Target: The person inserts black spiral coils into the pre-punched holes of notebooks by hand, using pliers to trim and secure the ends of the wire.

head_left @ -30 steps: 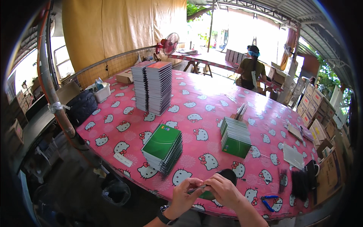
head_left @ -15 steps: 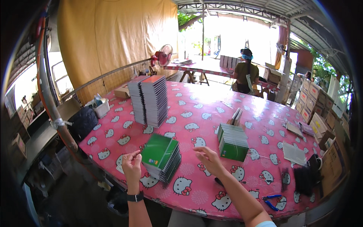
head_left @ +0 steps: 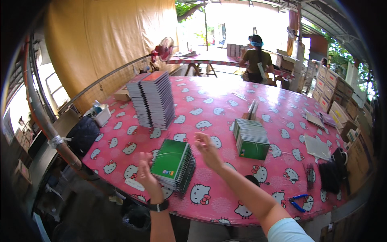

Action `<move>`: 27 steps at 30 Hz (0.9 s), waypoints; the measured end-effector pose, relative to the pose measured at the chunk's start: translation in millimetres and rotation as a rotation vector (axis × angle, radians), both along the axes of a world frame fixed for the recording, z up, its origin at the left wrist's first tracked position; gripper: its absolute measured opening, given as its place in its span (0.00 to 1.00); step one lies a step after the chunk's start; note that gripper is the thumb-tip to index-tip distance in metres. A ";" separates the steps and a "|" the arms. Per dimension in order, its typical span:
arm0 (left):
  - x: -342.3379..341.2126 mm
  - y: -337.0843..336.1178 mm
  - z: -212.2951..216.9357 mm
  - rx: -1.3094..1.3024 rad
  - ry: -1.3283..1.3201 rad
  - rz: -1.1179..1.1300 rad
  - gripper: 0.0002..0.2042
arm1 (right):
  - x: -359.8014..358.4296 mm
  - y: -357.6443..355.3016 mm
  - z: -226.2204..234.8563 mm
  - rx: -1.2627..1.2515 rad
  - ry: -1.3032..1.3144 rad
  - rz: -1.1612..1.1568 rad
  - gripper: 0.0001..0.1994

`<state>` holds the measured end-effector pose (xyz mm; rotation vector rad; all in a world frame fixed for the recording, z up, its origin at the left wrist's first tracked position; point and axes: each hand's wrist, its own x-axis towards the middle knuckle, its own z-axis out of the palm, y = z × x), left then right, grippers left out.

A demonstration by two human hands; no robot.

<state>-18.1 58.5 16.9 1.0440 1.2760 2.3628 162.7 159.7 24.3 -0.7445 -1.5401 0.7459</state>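
Observation:
A short stack of green spiral notebooks (head_left: 170, 159) lies on the pink patterned table, coil bindings mostly along its right side. Just left of the stack, my left hand (head_left: 148, 175) is open, fingers pointing up along its edge. My right hand (head_left: 209, 150) is open above the table, past the stack's far right corner, holding nothing. Whether the left fingers touch the notebooks I cannot tell. To the right stands a slanted row of green-covered booklets (head_left: 254, 145). Farther back on the left rise two tall piles of notebooks (head_left: 155, 101).
Blue-handled pliers (head_left: 297, 203) and black binding coils (head_left: 328, 177) lie at the right. A dark object (head_left: 252, 180) is partly hidden by my right forearm. A white bin (head_left: 100, 115) and black bag (head_left: 82, 133) are left; cartons (head_left: 332, 90) stand right. Another person (head_left: 258, 60) is at the far table.
The view has shifted. The top green notebooks now sit more squarely over the stack. My left hand's fingers have straightened, and my right hand has moved farther from me.

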 end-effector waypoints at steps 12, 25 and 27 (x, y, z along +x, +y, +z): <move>87.5 -81.2 43.5 0.271 0.556 0.136 0.16 | 262.0 13.8 -11.4 0.278 -0.886 -0.709 0.10; 187.4 -91.2 -9.2 -0.346 1.407 -0.491 0.20 | 213.0 -178.0 -15.7 -0.073 -0.779 -0.109 0.09; 189.6 -86.3 -6.4 -0.216 1.280 -0.421 0.13 | 226.6 -181.1 -27.7 -0.052 -0.564 -0.135 0.09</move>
